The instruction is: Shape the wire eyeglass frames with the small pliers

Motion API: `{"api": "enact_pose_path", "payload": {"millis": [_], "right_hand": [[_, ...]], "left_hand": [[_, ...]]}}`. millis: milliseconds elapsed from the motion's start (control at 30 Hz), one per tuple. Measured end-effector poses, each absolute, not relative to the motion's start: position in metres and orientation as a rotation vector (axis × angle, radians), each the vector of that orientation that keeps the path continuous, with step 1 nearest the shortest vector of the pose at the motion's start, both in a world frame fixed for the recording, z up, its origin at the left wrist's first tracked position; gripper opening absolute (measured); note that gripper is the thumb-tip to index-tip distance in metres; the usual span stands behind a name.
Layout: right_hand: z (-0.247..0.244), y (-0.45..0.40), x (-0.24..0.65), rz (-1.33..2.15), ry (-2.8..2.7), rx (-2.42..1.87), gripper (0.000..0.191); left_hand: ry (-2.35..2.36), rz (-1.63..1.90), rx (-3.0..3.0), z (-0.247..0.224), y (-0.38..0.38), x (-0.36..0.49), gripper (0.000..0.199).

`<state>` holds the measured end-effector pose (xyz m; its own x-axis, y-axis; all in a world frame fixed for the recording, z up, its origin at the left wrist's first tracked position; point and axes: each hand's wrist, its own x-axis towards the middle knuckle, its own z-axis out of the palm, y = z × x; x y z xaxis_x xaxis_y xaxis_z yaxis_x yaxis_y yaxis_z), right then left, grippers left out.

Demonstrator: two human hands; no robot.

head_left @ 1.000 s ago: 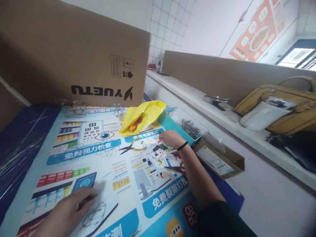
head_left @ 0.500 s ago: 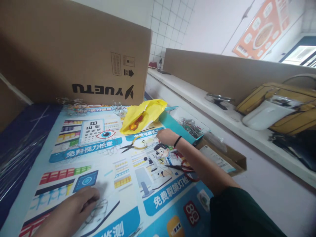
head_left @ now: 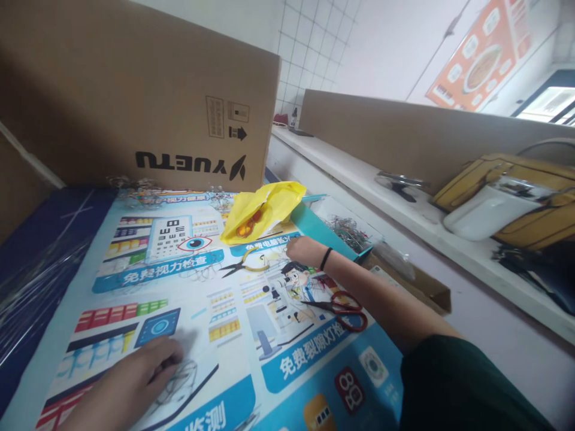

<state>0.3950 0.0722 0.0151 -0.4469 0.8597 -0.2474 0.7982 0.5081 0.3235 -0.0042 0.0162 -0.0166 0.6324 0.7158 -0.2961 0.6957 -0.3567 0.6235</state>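
Two bare hands on my feed; the right hand (head_left: 303,251) has its fingers bunched narrow over the printed sheet (head_left: 197,326), just by the near side of the teal box (head_left: 309,226), and from this far off I cannot tell whether its fingertips pinch anything; the left hand (head_left: 155,365) lies low at my near left, fingers loosely curled towards the thumb, with blurred wiry loops (head_left: 179,383) on the sheet right at its fingers, and I cannot tell whether it grips them or merely rests against them; on the right wrist I see a black band (head_left: 326,258), then a dark green sleeve (head_left: 453,383); nearer me than the right hand lie the red-handled scissors (head_left: 332,307), blades pointing left; off to its left sit the yellow-handled pliers (head_left: 241,265), handles spread; just beyond them, a yellow bag (head_left: 274,206) gapes around something orange (head_left: 246,227); inside the teal box I spot a tangled wire heap (head_left: 348,230), and beside it an open brown carton (head_left: 429,293); at the back, the big cardboard box (head_left: 179,84) stands with its YUETU lettering upside down; along the right, the white ledge (head_left: 341,163) carries a white container (head_left: 487,212) leaning against a yellow case (head_left: 523,230).
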Motion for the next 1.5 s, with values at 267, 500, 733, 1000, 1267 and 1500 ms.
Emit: {"api": "enact_pose_path", "payload": {"millis": [267, 500, 733, 1000, 1267, 1500], "right_hand": [[0.017, 0.082, 0.392, 0.147, 2.361, 1.378, 0.017], [0.032, 0.074, 0.399, 0.147, 2.299, 1.685, 0.021], [0.036, 0.061, 0.395, -0.004, 2.255, 1.944, 0.017], [0.040, 0.053, 0.387, -0.137, 2.193, 2.084, 0.015], [0.036, 0.042, 0.385, 0.121, 2.077, 2.006, 0.023], [0.017, 0.034, 0.350, 0.092, 2.393, 1.501, 0.017]], "left_hand": [[1.093, 0.049, 2.114, -0.015, 0.015, -0.005, 0.018], [1.088, 0.060, 2.128, -0.012, 0.014, -0.002, 0.019], [1.100, 0.050, 2.135, -0.009, 0.015, -0.003, 0.021], [1.119, 0.148, 2.103, -0.007, 0.016, -0.002, 0.027], [1.103, 0.155, 2.117, -0.010, 0.017, -0.003, 0.025], [1.107, 0.197, 2.102, -0.010, 0.017, -0.003, 0.025]]}}
